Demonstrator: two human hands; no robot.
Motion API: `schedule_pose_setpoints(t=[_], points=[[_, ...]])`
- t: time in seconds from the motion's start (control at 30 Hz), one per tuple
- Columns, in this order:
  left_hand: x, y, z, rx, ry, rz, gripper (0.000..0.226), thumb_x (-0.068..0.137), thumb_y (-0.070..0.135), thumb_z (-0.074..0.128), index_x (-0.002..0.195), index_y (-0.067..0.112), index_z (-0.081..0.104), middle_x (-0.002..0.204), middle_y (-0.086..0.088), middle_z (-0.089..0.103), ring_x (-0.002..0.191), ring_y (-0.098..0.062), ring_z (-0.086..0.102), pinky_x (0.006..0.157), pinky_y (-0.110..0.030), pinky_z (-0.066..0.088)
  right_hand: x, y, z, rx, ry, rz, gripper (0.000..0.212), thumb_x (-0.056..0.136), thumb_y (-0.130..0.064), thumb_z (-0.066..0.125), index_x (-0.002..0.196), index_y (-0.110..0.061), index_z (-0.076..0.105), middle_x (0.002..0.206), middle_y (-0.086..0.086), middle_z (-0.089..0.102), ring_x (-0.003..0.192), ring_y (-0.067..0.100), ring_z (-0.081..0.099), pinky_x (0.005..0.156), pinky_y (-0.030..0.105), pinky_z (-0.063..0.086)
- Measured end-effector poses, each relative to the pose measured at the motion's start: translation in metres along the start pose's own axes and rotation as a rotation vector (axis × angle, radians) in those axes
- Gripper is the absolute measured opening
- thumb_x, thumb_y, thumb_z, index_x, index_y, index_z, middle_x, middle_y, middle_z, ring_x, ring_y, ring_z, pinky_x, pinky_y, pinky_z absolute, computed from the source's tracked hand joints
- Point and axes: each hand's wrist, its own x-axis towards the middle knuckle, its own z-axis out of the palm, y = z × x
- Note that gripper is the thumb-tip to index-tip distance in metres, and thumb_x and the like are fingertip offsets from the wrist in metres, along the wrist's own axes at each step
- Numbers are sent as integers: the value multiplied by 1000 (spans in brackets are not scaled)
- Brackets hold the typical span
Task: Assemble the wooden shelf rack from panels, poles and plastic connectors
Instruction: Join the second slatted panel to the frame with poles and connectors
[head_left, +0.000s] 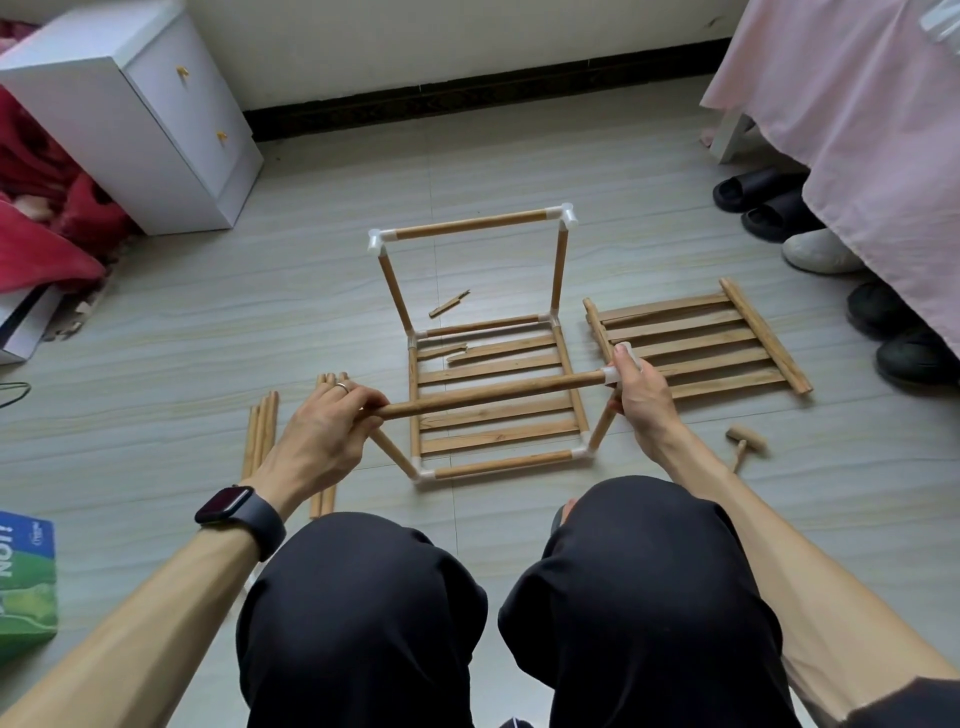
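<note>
Left hand (322, 431) has its fingers curled round the left end of a level pole (493, 392). Right hand (641, 400) pinches the white connector (613, 374) on the pole's right end. Beneath the pole the rack (478, 224) stands on the floor, a slatted panel (498, 441) in its base. A second panel (696, 343) lies just beyond the right hand, a mallet (745, 441) beside that wrist. Spare poles (260, 436) lie under the left hand.

Bedroom furniture and clutter at the frame's edges

A white two-drawer cabinet (171, 114) stands at the upper left, with a red blanket (52, 244) heaped beside it. At the upper right a pink bed cover (857, 130) hangs over dark slippers (753, 189) and a grey shoe (815, 252). A green box (26, 587) lies at the lower left.
</note>
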Motion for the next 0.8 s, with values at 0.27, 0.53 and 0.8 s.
schedule_pose_setpoints(t=[0.27,0.53,0.8], points=[[-2,3,-4,-64,-38,-41,16,95,22,67,110,26,69,88,23,49,82,-7,46,71,-20,31,-3,-2,2,-3,18,-8,40,103,-56,44,84,-23,54,79,-3,47,77,15,46,74,33,43],[-1,5,-8,-206,-186,-94,18,97,22,65,113,27,72,93,20,58,87,-4,55,76,-21,43,-2,-1,7,-40,33,-35,39,104,-57,42,91,-24,56,86,-7,51,86,15,49,84,37,43],[26,22,-11,-126,-115,-89,23,101,25,59,120,21,71,98,8,56,86,-9,51,68,-19,39,-4,-8,2,-18,33,-21,38,105,-56,39,92,-26,57,93,-2,56,103,24,53,93,45,45]])
